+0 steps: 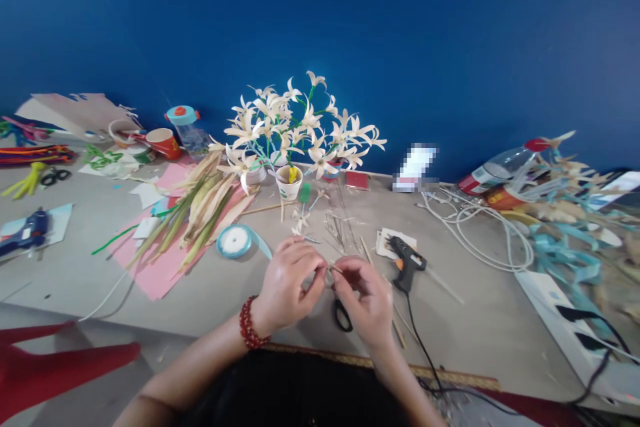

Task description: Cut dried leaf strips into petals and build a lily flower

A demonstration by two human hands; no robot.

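My left hand (pixel 290 283), with a red beaded bracelet (pixel 253 324) at its wrist, is closed in a pinch. Facing it, my right hand (pixel 365 297) pinches too, and the fingertips nearly meet. Between them is something small, thin and brownish (pixel 331 267), too small to name. Black-handled scissors (pixel 342 315) lie below the hands, partly hidden. A spool of light blue ribbon (pixel 234 241) rests left of my left hand. Beyond the hands, thin wires (pixel 338 230) and small cream petals (pixel 300 221) lie on the table (pixel 480 327).
Cream-coloured flowers (pixel 285 123) stand in cups at the back. Dried corn husks (pixel 200 207) lie on pink paper (pixel 155 273) at left. A black glue gun (pixel 407 261) with its cord is at right, near a white cable (pixel 480 257), a plastic bottle (pixel 505 163) and a power strip (pixel 555 327).
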